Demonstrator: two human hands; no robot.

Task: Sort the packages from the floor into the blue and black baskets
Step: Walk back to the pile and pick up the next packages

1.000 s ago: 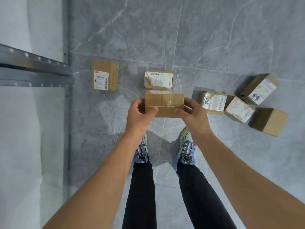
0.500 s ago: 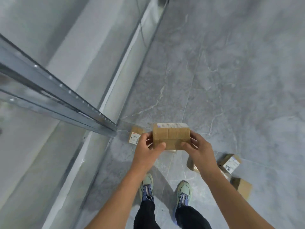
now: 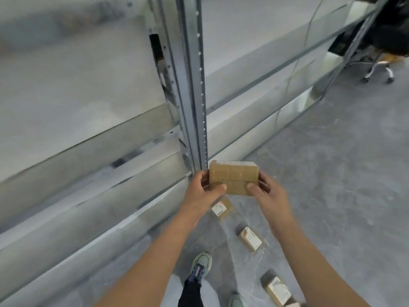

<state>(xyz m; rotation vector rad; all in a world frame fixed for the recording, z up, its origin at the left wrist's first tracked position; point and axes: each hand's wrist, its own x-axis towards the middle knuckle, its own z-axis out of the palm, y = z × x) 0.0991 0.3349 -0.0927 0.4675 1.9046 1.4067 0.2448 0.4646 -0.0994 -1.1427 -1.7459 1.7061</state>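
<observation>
At centre frame, the left hand (image 3: 202,192) grips one end of the brown package (image 3: 233,177), the right hand (image 3: 271,196) the other end, fingers curled around it. No basket is visible; better to carry it level until one appears.

Grey floor (image 3: 332,173), metal shelving (image 3: 194,85)

Worn at head height, wide-angle, looking forward and steeply down. Close on the taped brown cardboard box (image 3: 233,177) at centre; farther below, the grey marbled floor (image 3: 332,196) toward its right edge; grey perforated metal shelving rack (image 3: 194,85) filling the left.
</observation>
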